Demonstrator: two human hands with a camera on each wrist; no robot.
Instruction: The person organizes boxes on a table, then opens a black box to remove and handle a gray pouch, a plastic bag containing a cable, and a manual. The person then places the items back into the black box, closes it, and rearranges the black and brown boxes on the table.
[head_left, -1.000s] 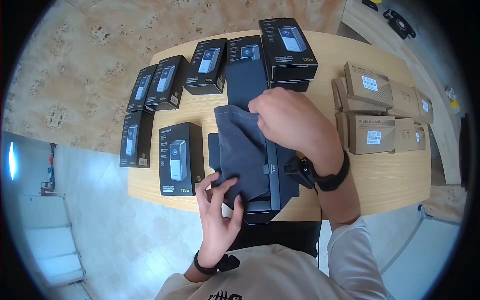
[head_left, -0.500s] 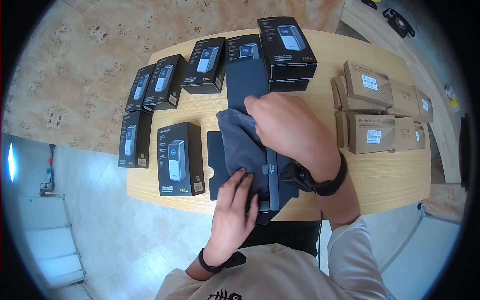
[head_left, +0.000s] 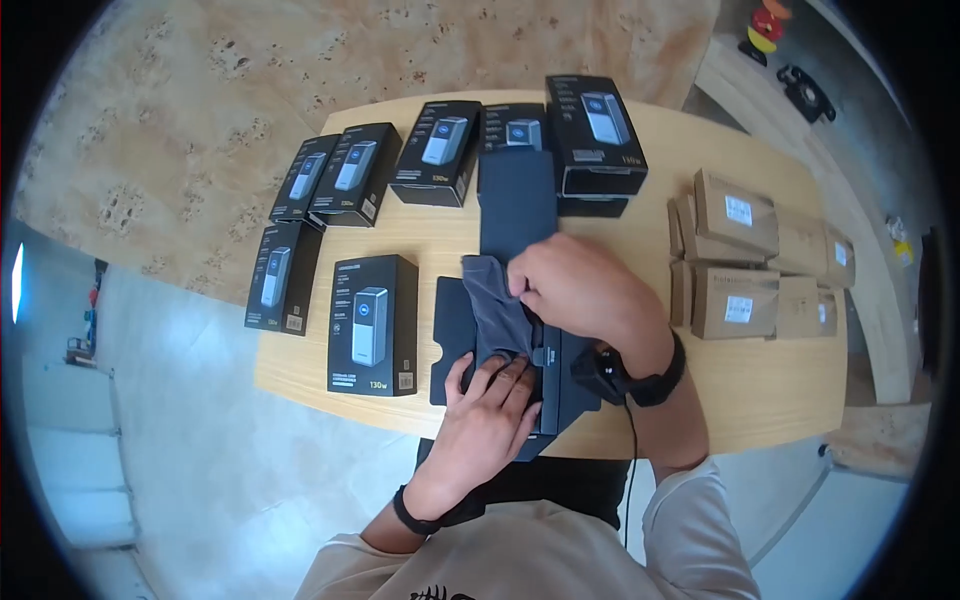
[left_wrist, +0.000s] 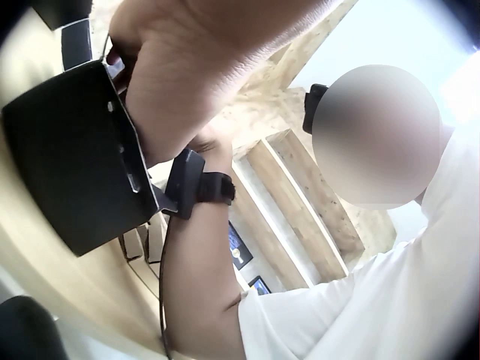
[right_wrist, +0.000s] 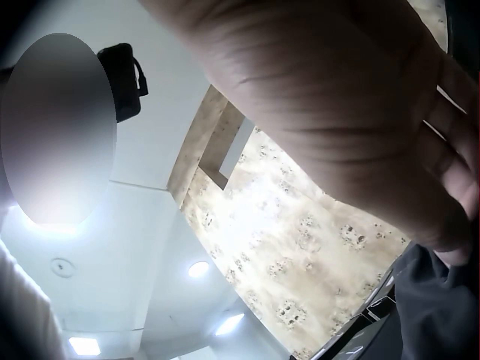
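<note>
An opened black box (head_left: 455, 318) lies near the front edge of the table, its long flap (head_left: 517, 205) folded out toward the back. Over its opening is a soft dark grey cloth pouch (head_left: 497, 305). My right hand (head_left: 585, 285) pinches the pouch's upper edge with curled fingers; the right wrist view shows the bunched cloth (right_wrist: 435, 300) under the fingertips. My left hand (head_left: 478, 425) presses on the pouch's lower part, fingers extended toward the box's opening. In the left wrist view, the box's dark end (left_wrist: 75, 150) is beside that hand. The pouch's lower end is hidden.
A closed black box with a power bank picture (head_left: 372, 325) stands to the left. Several similar boxes (head_left: 437, 150) line the left and back of the table. Brown cardboard boxes (head_left: 735, 300) are stacked at the right. A cable (head_left: 631, 450) hangs from my right wrist camera.
My left hand has moved right and up, from the pouch's lower left onto its lower part over the box. The pouch looks narrower and more bunched. The head view has shifted.
</note>
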